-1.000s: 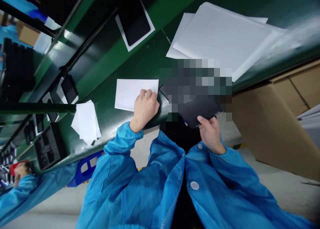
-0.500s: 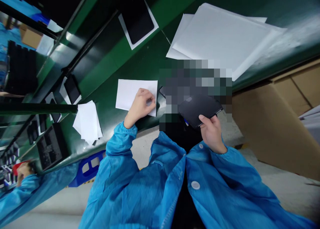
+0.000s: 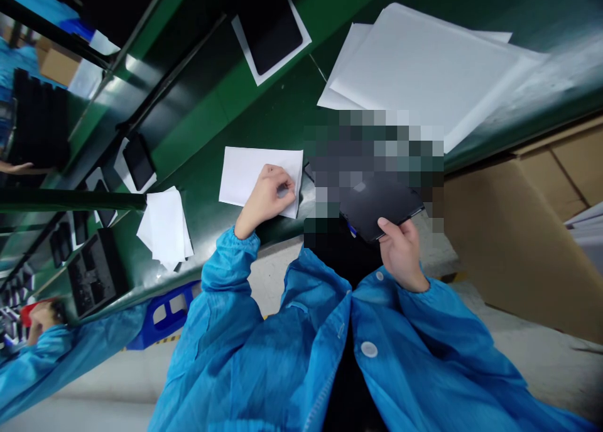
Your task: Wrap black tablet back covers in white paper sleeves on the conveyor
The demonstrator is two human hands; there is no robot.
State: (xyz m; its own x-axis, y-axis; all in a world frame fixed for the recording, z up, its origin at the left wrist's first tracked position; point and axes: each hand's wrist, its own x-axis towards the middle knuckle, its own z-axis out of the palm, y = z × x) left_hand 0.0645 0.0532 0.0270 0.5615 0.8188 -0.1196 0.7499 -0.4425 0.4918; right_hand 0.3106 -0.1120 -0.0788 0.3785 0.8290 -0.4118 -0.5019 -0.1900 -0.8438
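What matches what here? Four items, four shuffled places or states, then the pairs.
1. left hand
2. right hand
3. large white sheets
4. cardboard box

A. lying on the green table
B. gripping the black device
C. standing off the table's edge
D. touching the small white sheet

Pairs: 1-D, 2-B, 3-A, 4-C

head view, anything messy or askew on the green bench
Mildly: the small stack of white sheets at the left is fanned out, corners misaligned, and the big paper pile is skewed. The sheet pinched by the left hand looks undamaged.
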